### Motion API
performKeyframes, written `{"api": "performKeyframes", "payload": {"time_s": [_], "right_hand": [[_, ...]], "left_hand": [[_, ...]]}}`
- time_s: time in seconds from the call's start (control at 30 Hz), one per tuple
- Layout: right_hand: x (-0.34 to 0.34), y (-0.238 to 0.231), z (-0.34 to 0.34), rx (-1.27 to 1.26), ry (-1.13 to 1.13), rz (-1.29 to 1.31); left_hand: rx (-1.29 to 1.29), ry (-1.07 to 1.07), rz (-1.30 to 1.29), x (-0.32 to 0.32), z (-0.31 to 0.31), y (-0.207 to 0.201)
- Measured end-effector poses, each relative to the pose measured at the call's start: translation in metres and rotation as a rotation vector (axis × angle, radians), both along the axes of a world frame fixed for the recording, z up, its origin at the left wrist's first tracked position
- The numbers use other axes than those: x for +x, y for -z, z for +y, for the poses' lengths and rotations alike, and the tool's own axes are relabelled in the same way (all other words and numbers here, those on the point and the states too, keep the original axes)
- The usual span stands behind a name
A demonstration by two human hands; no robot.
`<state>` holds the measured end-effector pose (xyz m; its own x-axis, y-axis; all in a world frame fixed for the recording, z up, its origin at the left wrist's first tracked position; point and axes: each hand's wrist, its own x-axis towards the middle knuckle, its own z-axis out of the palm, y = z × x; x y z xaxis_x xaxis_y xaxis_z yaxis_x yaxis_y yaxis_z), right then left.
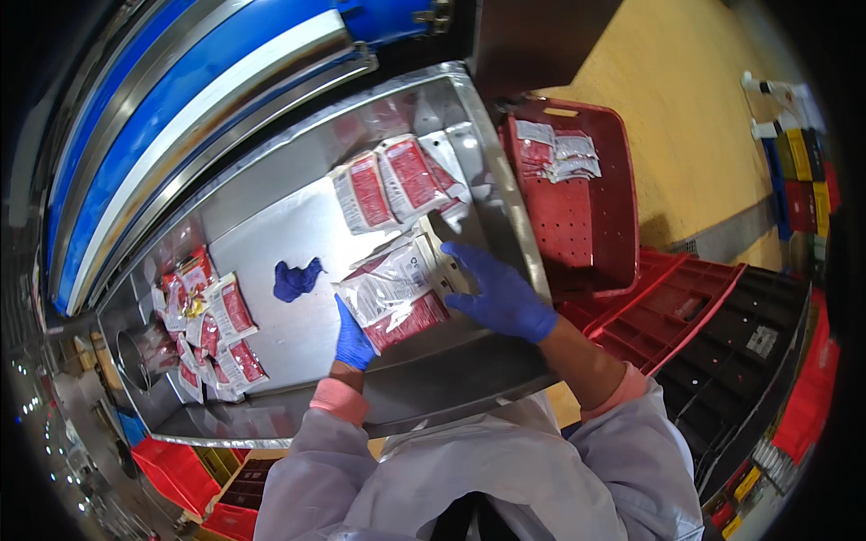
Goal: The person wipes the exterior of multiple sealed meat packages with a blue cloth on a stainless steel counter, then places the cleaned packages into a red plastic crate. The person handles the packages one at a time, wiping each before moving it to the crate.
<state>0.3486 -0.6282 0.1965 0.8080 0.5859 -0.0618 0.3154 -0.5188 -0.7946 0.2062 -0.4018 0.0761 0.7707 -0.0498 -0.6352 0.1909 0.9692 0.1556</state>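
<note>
While both gloved hands close around a stack of clear pouches (397,293) with red contents, the step in hand looks like gathering pouches off the steel counter (271,243) into one bundle. The left hand (352,338) has its grip under the near left edge of the stack, fingers curled up against it; the right hand (501,293) clamps the right side, thumb on top. The stack sits near the middle of the counter, tilted, its near edge lifted by the hands.

A judgement only: the next move calls for a firm, even squeeze from both sides, since slick pouches can slide out of a loose bundle, and a clear path to the right, where a red crate (595,207) stands just beyond the counter's rim.

Two more pouches (388,185), white-bordered with red middles, lie flat farther off, just beyond the stack. A heap of pouches (212,329) of the same kind is piled at the left end. A crumpled blue glove (296,278) lies between heap and stack. Inside the crate, at its far end, rest a few pale packets (559,149). Dark and red crates (713,334) are stacked to the near right.
</note>
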Motion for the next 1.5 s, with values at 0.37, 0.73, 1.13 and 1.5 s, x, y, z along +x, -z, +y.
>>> {"api": "performKeyframes", "payload": {"time_s": [0.37, 0.73, 1.13, 1.5], "right_hand": [[0.161, 0.128, -0.24, 0.436, 0.998, 0.695], [0.216, 0.349, -0.218, 0.703, 1.074, 1.156], [0.31, 0.406, -0.109, 0.978, 1.23, 1.335], [0.312, 0.427, -0.098, 1.067, 1.327, 1.189]], "left_hand": [[1.307, 0.709, 0.402, 0.024, 0.0, 0.086], [1.756, 0.481, 0.579, 0.024, -0.053, 0.091], [1.899, 0.757, 0.61, 0.036, -0.071, 0.072], [1.961, 0.802, 0.646, 0.036, -0.08, 0.067]]}}
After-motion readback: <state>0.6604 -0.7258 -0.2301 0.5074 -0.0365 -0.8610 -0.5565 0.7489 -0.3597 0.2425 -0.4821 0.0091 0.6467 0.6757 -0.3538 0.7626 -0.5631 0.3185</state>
